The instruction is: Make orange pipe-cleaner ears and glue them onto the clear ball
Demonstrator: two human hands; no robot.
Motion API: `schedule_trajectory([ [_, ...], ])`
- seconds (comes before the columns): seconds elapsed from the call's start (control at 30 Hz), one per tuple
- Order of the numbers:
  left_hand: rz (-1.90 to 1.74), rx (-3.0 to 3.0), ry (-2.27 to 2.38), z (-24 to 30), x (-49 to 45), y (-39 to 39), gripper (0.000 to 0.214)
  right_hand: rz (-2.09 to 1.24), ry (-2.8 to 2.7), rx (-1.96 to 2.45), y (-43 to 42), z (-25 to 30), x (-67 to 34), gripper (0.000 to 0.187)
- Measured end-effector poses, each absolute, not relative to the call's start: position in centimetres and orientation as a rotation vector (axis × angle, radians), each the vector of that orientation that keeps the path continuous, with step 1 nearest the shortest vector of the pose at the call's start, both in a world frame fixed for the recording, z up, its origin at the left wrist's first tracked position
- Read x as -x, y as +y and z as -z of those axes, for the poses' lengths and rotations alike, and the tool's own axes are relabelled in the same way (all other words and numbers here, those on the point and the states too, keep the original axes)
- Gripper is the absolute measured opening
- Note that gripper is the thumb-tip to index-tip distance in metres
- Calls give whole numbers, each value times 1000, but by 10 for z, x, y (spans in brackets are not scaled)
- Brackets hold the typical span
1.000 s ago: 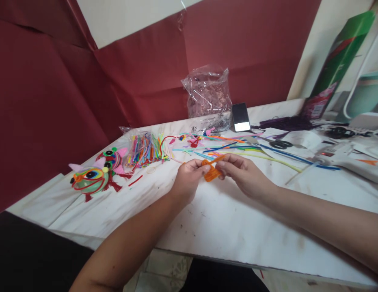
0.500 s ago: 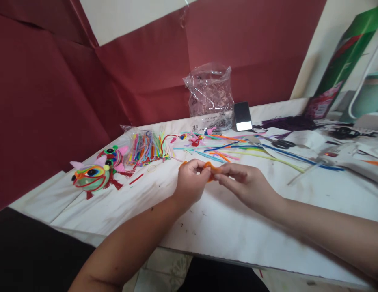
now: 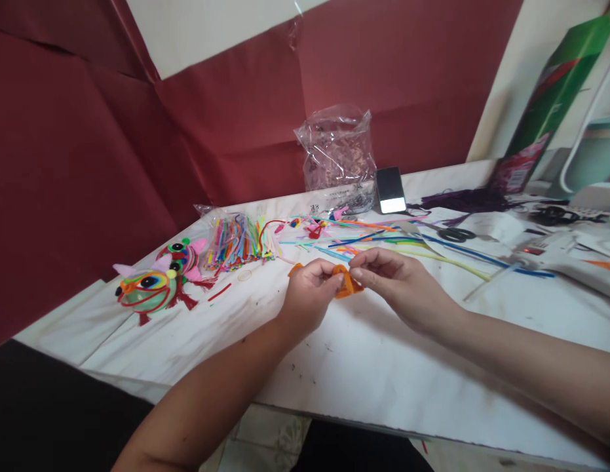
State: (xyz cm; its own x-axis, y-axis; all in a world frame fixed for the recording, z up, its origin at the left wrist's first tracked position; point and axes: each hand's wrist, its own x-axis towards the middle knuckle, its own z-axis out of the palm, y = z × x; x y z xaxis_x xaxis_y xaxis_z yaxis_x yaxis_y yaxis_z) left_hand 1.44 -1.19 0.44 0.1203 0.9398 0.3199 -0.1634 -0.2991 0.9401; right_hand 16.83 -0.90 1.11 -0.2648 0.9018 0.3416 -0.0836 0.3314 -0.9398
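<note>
Left hand: your left hand [image 3: 312, 288] is closed in a pinch on the orange pipe cleaner [image 3: 347, 280], holding one side of the bent piece so that it cannot turn.
Right hand: your right hand [image 3: 390, 278] pinches the other side of the same piece with thumb and forefinger; this two-point hold keeps the wire steady between the hands.
Orange pipe cleaner: it sits between both hands, raised just above the surface [image 3: 363, 354], near the middle of the view. A short orange end shows behind the left hand; whether it belongs to the same piece is hard to tell.
Supply: the loose coloured stems [image 3: 383, 239] lie just beyond your hands, and the bag of short stems [image 3: 238, 239] lies beyond and to the left.
Finished pieces: the two fish figures [image 3: 160, 278] lie well apart at the left.
Tools: the scissors [image 3: 455, 233] lie beyond the right hand, apart from it.
Change from half a second ago: more of the orange piece now shows between your fingers as an open loop, and your right hand sits slightly higher.
Unchanged: the supply, figures and scissors lie where they were.
</note>
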Motion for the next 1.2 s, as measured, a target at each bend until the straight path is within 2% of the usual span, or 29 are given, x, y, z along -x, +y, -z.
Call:
schedule_trajectory([
  [0.13, -1347, -1444, 886, -4, -16, -16, 10, -1102, -1605, 772, -10, -6, -167, 23],
  [0.27, -1461, -1689, 971, -2, -18, -19, 7, -957, -1635, 792, -12, 0, -165, 22],
  [0.47, -1468, -1884, 978, -5, -20, -25, 3, -976, -1595, 763, -15, -4, -166, 23],
  [0.67, -1387, -1612, 931, -9, -19, -22, 14, -974, -1571, 799, -10, -9, -168, 22],
  [0.9, -1385, -1512, 988, -5, -16, -14, 10, -1212, -1553, 754, -10, -10, -168, 25],
  [1.07, -1308, -1368, 893, -5, -17, -13, 16, -1164, -1529, 788, -8, -9, -168, 28],
  [1.2, -1316, -1415, 957, -5, -16, -13, 12, -1180, -1549, 808, -8, -8, -167, 29],
])
